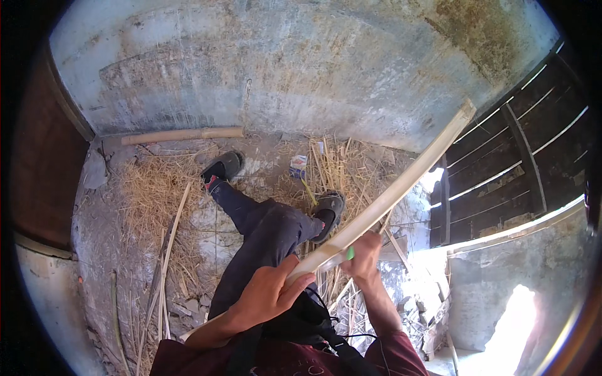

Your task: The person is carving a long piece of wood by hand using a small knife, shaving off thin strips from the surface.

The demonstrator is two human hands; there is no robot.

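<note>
A long, pale split-bamboo strip (404, 188) slants from my lap up to the far right, its far end raised near the wall. My left hand (266, 293) is closed round its near part, thumb on top. Beside the strip, my right hand (365, 258) is closed on a knife (349, 254) with a bit of green handle showing. The pale blade lies against or very close to the strip's underside; the exact contact is hard to make out. Below the strip are my bent legs in dark trousers (269, 235).
Straw-like shavings (150, 191) and thin strips (172, 257) litter the floor. A bamboo pole (182, 135) lies along the stained wall (251, 62). A small printed packet (298, 166) lies between my shoes. Dark slatted boards (495, 169) stand at right, a brown door (47, 150) at left.
</note>
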